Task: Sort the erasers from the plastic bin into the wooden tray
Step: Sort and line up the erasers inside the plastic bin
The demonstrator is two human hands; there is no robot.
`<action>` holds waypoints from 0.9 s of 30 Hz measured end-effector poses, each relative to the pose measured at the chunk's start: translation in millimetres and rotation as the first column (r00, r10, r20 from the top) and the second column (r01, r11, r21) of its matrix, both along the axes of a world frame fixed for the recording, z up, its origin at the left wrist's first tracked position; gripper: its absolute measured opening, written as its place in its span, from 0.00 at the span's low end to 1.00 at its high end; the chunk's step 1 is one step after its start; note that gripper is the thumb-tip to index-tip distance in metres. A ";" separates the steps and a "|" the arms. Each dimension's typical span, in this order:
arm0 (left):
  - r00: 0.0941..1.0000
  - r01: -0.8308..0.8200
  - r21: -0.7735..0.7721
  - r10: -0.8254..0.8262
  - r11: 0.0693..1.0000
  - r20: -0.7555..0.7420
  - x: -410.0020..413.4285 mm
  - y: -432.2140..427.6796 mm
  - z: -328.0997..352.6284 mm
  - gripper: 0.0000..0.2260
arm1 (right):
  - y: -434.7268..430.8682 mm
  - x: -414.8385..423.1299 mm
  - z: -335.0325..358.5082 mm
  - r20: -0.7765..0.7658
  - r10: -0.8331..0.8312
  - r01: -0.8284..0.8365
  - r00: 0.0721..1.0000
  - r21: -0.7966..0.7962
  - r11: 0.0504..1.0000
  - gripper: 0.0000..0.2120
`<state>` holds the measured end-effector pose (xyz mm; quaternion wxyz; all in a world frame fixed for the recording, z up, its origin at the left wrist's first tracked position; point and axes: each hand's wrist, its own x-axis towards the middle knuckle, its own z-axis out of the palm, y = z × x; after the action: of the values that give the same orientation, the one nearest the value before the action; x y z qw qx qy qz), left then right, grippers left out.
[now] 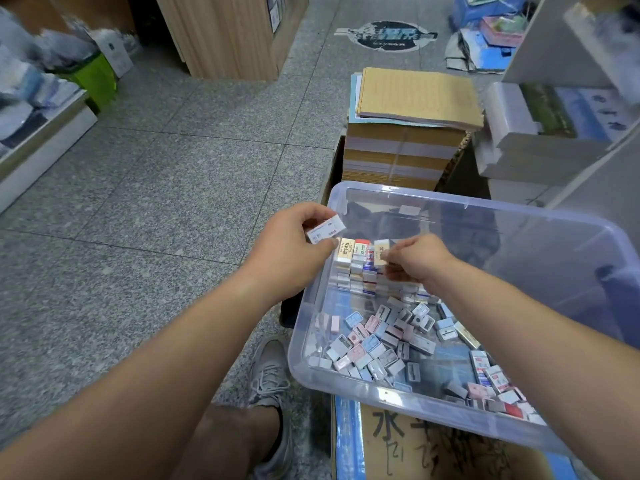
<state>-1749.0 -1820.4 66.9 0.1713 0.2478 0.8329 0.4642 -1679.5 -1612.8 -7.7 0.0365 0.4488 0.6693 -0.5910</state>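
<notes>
Clear plastic bin [485,209]: loose erasers [381,341] at its near end, neat stacks [353,271] at its far-left corner. Left hand [291,251] pinched a white eraser [325,230] over the bin's left rim, probably set apart; right hand [415,261] pinched a cream eraser [381,251] above the stacks. Labels unreadable; cardboard [391,434] beneath the bin inked "水". Wooden tray unseen.

Handwritten "水" on the cardboard box [415,455] beneath the plastic bin [381,394]; labels on the erasers [360,351] too blurred.
</notes>
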 end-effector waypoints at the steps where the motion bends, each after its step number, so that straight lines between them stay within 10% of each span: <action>1: 1.000 -0.004 0.003 0.004 1.000 -0.015 -0.1 0.1 -0.8 0.10 | -1.0 -4.6 -3.4 0.007 -0.009 0.009 1.000 0.015 1.000 0.06; 12: 0.937 0.041 -0.227 -0.116 0.973 -0.328 7.9 11.7 -7.8 0.15 | -8.3 -4.9 -20.3 0.099 0.114 -0.141 0.989 0.337 0.931 0.18; 17: 0.899 0.007 -0.345 -0.157 0.939 -0.408 13.7 17.5 -6.8 0.16 | -34.9 10.4 37.0 -0.293 0.134 -0.204 0.947 -0.221 0.954 0.27; 27: 0.898 -0.032 -0.323 -0.114 0.946 -0.424 21.5 15.2 -10.5 0.26 | -11.8 22.7 34.7 -0.206 0.117 -0.121 0.972 -0.004 0.993 0.05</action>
<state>-1727.5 -1805.2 56.4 0.0280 0.3321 0.9089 0.2505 -1656.7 -1624.6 27.0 0.0063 0.3442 0.6904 -0.6363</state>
